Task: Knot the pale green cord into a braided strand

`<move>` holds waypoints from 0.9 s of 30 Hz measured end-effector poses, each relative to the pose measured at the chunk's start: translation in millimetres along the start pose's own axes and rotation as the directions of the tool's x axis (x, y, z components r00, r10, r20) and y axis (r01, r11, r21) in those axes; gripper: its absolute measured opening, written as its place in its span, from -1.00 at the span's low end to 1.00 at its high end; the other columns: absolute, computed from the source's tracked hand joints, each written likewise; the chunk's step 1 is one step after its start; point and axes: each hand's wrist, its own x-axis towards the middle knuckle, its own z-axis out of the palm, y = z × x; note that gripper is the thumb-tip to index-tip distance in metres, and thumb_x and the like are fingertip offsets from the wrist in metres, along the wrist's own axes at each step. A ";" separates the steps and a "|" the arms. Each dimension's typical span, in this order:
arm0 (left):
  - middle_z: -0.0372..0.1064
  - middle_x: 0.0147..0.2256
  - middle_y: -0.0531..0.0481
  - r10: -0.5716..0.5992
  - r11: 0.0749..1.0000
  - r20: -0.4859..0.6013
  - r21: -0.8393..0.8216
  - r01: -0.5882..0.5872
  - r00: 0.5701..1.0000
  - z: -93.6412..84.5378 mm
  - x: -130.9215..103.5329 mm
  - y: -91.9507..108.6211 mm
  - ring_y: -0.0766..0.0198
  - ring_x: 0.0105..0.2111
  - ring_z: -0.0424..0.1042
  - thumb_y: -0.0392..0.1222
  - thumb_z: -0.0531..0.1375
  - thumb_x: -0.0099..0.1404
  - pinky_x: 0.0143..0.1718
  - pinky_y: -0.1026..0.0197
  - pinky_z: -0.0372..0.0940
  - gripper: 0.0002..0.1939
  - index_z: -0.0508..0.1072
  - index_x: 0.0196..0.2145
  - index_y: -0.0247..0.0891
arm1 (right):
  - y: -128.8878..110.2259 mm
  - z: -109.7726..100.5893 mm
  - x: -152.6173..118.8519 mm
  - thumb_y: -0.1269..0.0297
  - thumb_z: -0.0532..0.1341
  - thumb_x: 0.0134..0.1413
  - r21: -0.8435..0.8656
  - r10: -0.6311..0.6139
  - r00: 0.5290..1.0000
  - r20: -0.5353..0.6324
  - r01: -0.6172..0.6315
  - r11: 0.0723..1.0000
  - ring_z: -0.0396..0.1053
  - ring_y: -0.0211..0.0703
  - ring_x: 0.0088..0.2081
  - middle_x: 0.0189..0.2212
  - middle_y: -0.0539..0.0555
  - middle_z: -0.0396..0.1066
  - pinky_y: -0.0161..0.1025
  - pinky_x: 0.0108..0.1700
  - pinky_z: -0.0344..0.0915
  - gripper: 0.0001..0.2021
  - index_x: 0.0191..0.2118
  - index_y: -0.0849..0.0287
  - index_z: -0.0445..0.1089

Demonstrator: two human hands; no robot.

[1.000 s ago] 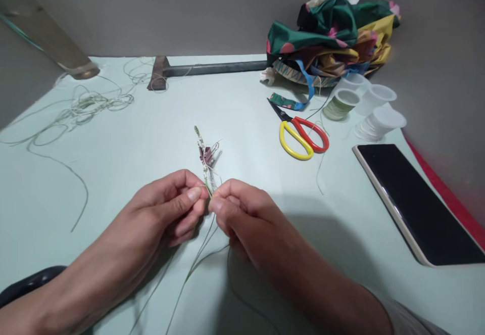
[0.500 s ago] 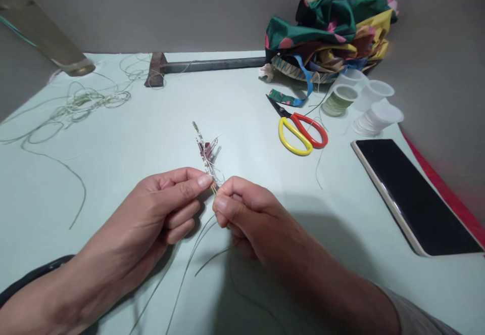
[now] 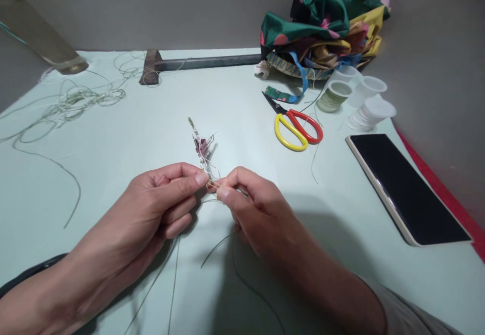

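Thumb and index finger of my left hand (image 3: 170, 193) pinch the lower end of a small knotted cord piece (image 3: 202, 148), which has a dark reddish part in its middle and white and green strands. Its greenish tip points away from me. Close by on the right, my right hand (image 3: 250, 203) is closed in a pinch on thin cords that stretch across from the left fingertips. Loose green cord ends (image 3: 174, 279) trail down over the table from beneath both hands.
Scissors (image 3: 290, 123) with red and yellow handles lie beyond my right hand, near cord spools (image 3: 335, 96). A phone (image 3: 405, 188) rests at right. Behind are a hammer (image 3: 204, 63) and a colourful cloth bundle (image 3: 322, 32). Tangled cord (image 3: 83, 97) lies at left.
My right hand has shifted slightly up and right, drawing the cords sideways from the left fingertips. The left hand keeps its pinch. The whole view has shifted a little.
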 end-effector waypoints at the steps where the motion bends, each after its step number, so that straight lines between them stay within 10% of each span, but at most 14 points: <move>1: 0.16 -0.63 0.21 0.000 1.000 0.002 0.004 0.000 1.000 -0.3 -0.3 -0.1 0.52 -0.65 -0.07 -0.20 0.58 -0.08 -0.73 0.48 0.05 -0.73 0.57 -0.52 -0.26 | 1.5 0.6 0.6 0.34 0.16 0.37 0.025 0.000 1.000 -0.002 0.000 1.000 0.03 -0.30 -0.59 -0.65 -0.20 0.04 -0.27 -0.49 0.01 -0.81 -0.34 0.06 0.35; 9: 0.11 -0.70 0.22 -0.008 1.000 0.001 0.019 0.008 1.000 -2.0 -1.8 -1.2 0.52 -0.67 -0.07 -0.09 0.58 0.00 -0.74 0.51 0.04 -0.70 0.59 -0.50 -0.29 | -3.2 1.3 -4.6 0.39 0.17 0.32 0.340 0.095 0.992 0.086 -0.119 0.933 0.03 -0.44 -0.59 -0.54 -0.20 0.23 -0.36 -0.57 -0.06 -0.82 -0.36 0.11 0.28; 27: 0.15 -0.57 0.17 -0.010 1.000 0.001 0.027 0.010 1.000 -2.4 -0.7 0.3 0.49 -0.62 -0.09 -0.12 0.58 -0.05 -0.70 0.44 -0.04 -0.69 0.55 -0.54 -0.27 | -14.0 -0.2 -11.2 0.51 0.13 0.26 0.423 0.079 0.992 0.096 -0.112 0.899 -0.19 -0.41 -0.62 -0.69 -0.26 -0.01 -0.42 -0.63 -0.17 -0.83 -0.21 0.17 0.46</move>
